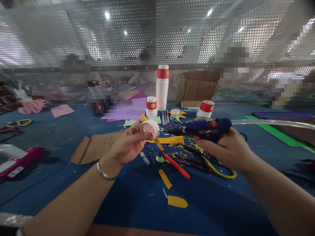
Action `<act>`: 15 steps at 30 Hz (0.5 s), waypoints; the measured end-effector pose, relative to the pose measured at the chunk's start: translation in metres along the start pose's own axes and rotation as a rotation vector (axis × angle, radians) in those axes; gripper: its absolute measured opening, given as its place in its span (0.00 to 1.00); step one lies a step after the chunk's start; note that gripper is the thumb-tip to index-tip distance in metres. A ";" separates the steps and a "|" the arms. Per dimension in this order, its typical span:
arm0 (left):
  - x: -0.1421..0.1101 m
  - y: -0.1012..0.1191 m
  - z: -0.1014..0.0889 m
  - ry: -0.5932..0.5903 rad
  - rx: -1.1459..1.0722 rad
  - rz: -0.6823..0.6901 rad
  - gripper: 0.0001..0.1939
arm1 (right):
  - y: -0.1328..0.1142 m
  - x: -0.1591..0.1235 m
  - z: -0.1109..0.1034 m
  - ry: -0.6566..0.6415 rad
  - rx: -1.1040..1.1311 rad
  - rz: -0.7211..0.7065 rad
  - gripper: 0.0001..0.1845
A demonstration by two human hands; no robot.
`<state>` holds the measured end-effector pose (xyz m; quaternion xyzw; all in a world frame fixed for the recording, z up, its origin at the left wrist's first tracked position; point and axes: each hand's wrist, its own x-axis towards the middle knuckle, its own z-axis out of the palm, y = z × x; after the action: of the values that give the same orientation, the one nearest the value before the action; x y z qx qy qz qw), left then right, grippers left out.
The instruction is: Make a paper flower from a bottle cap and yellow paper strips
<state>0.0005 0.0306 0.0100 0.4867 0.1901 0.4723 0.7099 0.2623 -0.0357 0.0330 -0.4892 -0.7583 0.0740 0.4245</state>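
- Worktop (137, 203): dripped glue could trap scraps (159, 159).
- Gun (197, 127): right fingers (209, 147) curl round its grip; a tug on the glue stick (273, 122) could jerk its aim.
- Disc (149, 129): raised over the worktop, pinched by left fingers (140, 137); a slip could burn them on the nozzle (161, 130) at its rim.
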 end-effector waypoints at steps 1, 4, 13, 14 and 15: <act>0.000 0.000 -0.001 -0.004 -0.001 -0.003 0.06 | 0.001 0.000 0.000 0.001 -0.001 0.009 0.12; 0.001 -0.001 -0.004 -0.025 0.001 -0.002 0.07 | 0.002 -0.001 0.001 -0.023 -0.020 0.040 0.14; -0.002 0.001 0.002 -0.033 -0.012 -0.026 0.09 | 0.017 0.009 -0.014 -0.031 -0.152 0.223 0.19; -0.003 0.001 0.002 -0.033 -0.012 -0.022 0.08 | 0.022 0.011 -0.018 -0.013 -0.194 0.253 0.20; -0.003 0.001 0.001 -0.029 -0.017 -0.019 0.07 | 0.029 0.013 -0.022 -0.009 -0.210 0.267 0.20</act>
<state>-0.0004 0.0278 0.0114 0.4857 0.1802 0.4601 0.7211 0.2959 -0.0171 0.0387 -0.6270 -0.6920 0.0523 0.3539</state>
